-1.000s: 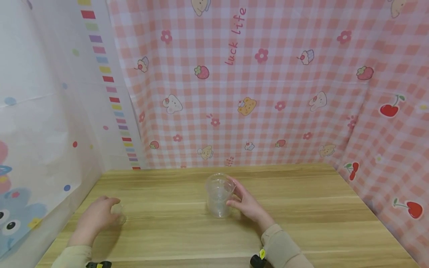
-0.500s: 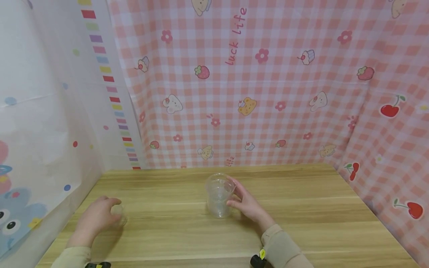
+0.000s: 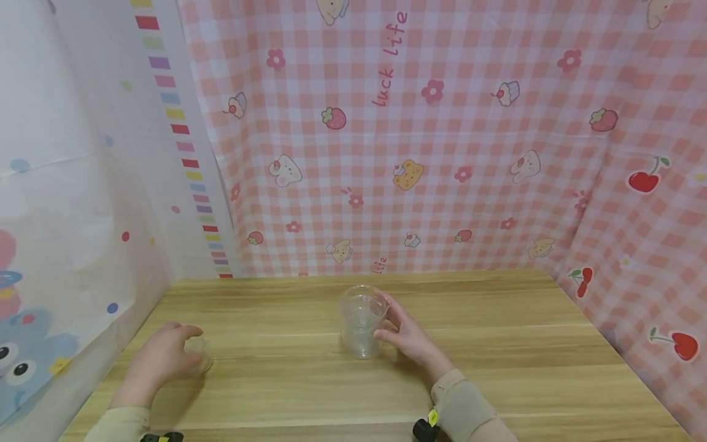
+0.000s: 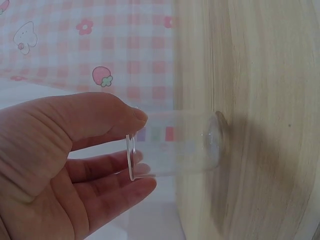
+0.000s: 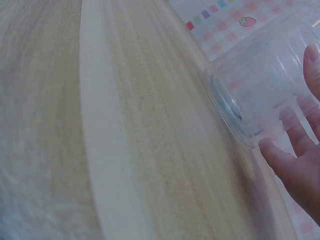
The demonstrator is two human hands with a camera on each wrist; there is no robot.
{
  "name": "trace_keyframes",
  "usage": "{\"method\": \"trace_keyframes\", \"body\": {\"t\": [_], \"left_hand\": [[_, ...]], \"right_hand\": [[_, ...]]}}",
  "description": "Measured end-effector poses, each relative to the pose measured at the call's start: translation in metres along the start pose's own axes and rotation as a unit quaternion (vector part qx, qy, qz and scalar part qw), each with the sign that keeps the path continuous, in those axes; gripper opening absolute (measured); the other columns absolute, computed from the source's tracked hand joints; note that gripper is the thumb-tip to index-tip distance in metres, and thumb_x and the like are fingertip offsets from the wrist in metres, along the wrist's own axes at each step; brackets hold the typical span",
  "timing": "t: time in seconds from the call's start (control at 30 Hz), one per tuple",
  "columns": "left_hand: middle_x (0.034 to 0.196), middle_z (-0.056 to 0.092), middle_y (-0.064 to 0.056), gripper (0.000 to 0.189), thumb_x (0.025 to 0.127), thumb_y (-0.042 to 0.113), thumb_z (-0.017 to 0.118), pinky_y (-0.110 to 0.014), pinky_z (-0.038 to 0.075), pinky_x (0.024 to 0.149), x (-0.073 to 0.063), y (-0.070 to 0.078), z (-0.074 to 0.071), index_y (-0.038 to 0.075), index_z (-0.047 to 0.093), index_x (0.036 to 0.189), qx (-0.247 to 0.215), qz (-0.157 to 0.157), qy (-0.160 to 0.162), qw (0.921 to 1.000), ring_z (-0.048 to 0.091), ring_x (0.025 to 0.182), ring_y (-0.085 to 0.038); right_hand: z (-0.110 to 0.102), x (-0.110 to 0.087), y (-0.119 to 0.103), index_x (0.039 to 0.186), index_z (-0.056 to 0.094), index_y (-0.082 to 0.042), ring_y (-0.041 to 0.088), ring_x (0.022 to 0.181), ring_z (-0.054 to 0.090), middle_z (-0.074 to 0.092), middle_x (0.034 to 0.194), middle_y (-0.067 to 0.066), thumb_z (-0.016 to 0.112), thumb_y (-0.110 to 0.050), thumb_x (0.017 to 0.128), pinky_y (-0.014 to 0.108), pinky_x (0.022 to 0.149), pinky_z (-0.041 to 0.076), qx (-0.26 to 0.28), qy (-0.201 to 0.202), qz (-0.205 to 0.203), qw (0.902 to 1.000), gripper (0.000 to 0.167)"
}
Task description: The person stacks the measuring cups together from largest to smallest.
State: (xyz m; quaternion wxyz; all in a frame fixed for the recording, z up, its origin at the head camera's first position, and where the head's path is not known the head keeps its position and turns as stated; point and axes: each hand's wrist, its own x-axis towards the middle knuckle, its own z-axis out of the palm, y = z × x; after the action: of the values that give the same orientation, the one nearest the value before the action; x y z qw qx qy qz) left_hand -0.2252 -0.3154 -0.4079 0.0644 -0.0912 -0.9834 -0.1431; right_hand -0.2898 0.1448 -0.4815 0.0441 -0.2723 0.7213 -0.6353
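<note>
A small clear cup [image 4: 175, 145] stands upright on the wooden table at the left. My left hand [image 3: 160, 356] grips it at the rim, thumb on one side and fingers on the other, as the left wrist view shows. In the head view that hand covers most of the cup. Near the middle of the table stands a larger clear cup [image 3: 360, 325], upright and wider toward its mouth. My right hand [image 3: 407, 337] holds it from the right side, thumb at the front and fingers behind. The right wrist view shows its ringed base [image 5: 227, 107] at the tabletop.
The wood-grain table [image 3: 497, 368] reaches back to a pink checked cloth [image 3: 442, 202] hanging behind it. A white cloth [image 3: 72, 202] with coloured dots hangs along the left side, and more checked cloth [image 3: 663, 258] with cherries lines the right.
My left hand and the small cup have shifted very slightly to the right. My right hand and the larger cup stay in place.
</note>
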Motion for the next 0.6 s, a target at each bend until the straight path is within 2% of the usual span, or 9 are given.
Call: {"method": "trace_keyframes", "body": {"t": [0.2,0.47,0.6], "left_hand": [[0.108,0.061,-0.030,0.046,0.074,0.015,0.076,-0.062,0.049,0.083,-0.0011,0.0023,0.0001,-0.005,0.067,0.114,-0.006,0.000,-0.002,1.0000,0.059,0.098,-0.049],[0.111,0.061,-0.031,0.044,0.071,0.013,0.075,-0.062,0.049,0.083,-0.0020,0.0065,0.0013,-0.003,0.068,0.111,-0.008,0.014,0.014,0.9998,0.059,0.099,-0.049],[0.109,0.062,-0.029,0.044,0.070,0.014,0.076,-0.059,0.051,0.081,-0.0013,0.0104,0.0023,-0.002,0.069,0.111,-0.009,0.022,0.023,0.9994,0.062,0.093,-0.043]], "right_hand": [[-0.0003,-0.0008,-0.0005,0.156,0.022,-0.007,0.044,0.142,0.028,0.029,0.156,0.025,0.069,-0.004,0.090,0.061,0.111,0.028,0.006,-0.002,-0.002,1.0000,0.081],[-0.0009,-0.0013,-0.0006,0.157,0.021,-0.007,0.045,0.142,0.028,0.028,0.156,0.026,0.069,-0.004,0.091,0.059,0.112,0.027,0.007,-0.003,0.004,1.0000,0.081],[-0.0007,-0.0010,-0.0009,0.157,0.022,-0.008,0.044,0.141,0.029,0.028,0.156,0.025,0.069,-0.004,0.090,0.059,0.112,0.027,0.003,-0.002,0.008,1.0000,0.081]]}}
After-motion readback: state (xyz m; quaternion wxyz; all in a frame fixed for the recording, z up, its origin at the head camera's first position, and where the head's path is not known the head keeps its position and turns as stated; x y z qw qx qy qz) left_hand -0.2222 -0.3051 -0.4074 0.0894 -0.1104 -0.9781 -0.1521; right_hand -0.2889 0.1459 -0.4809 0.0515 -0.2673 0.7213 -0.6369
